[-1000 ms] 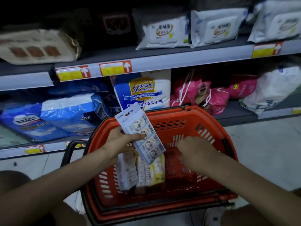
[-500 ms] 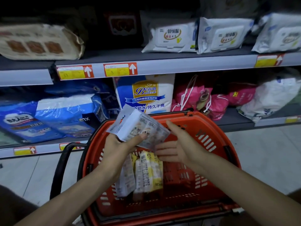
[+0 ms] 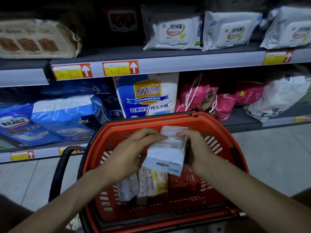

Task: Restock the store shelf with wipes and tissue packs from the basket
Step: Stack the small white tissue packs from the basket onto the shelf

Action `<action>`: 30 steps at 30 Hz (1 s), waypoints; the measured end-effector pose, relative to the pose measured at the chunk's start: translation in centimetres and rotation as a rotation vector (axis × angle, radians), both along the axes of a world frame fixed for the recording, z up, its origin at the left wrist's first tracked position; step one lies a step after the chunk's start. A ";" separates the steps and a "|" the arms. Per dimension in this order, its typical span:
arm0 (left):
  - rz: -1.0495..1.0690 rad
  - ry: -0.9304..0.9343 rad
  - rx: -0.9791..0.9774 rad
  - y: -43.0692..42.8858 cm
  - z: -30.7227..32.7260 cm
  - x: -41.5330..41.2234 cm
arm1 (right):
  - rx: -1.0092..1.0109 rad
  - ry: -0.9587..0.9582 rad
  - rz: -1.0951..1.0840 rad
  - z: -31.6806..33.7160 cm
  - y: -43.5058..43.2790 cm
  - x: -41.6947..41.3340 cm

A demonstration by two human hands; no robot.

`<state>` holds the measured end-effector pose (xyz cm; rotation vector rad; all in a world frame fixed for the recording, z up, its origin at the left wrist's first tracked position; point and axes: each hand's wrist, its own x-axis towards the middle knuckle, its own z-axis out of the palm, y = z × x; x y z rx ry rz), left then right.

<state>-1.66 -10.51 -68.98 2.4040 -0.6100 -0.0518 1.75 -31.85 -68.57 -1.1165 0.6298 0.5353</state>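
The left hand (image 3: 133,149) and right hand (image 3: 197,148) both grip one white tissue pack (image 3: 165,154) above the red basket (image 3: 151,122). The basket holds perhaps three more packs (image 3: 151,184), dim and overlapping. Three lidded wipes packs (image 3: 174,33) lie on the upper shelf (image 3: 193,63). Pale floor tiles (image 3: 277,157) run below the shelving.

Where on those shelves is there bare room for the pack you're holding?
Upper shelf: bare strip between the beige pack and the white wipes packs. Lower shelf: small patch beside the pink bags. Blue packs crowd its left.
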 end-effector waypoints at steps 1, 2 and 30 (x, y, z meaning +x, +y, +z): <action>0.022 0.007 0.074 0.4 0.1 0.0 | -0.057 -0.021 -0.001 -0.1 -0.3 0.1; 0.060 0.012 0.104 0.6 0.2 0.0 | -0.113 -0.037 0.000 -0.1 -0.5 0.1; 0.355 0.756 -0.979 0.4 4.2 -1.7 | -0.101 -0.672 0.165 4.5 0.4 -3.1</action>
